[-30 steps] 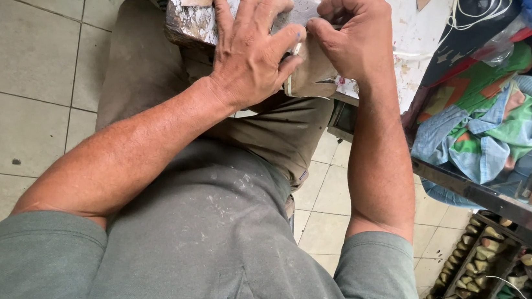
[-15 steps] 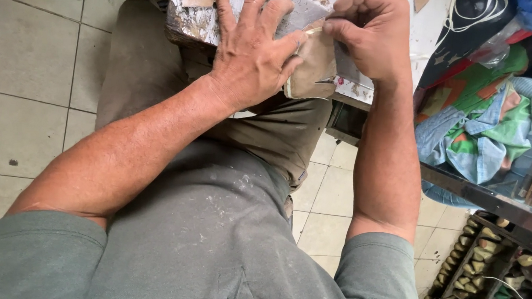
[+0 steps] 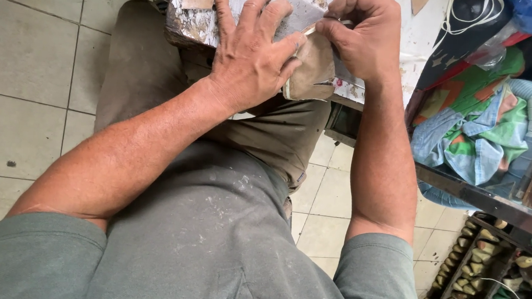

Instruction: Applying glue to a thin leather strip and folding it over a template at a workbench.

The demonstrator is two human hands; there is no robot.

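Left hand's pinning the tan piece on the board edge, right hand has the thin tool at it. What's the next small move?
Probably draw the thin tool a little further along the tan piece, since the left hand lies flat holding it and the right hand pinches the tool at its top edge.

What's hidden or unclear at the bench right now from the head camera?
- Tool in the right hand: only a thin pale sliver shows; the closed fingers cover the rest.
- Tan piece: upper part hidden under the left hand.
- Workboard: far side cut off by the top edge.
- Shelf items: too small to identify.
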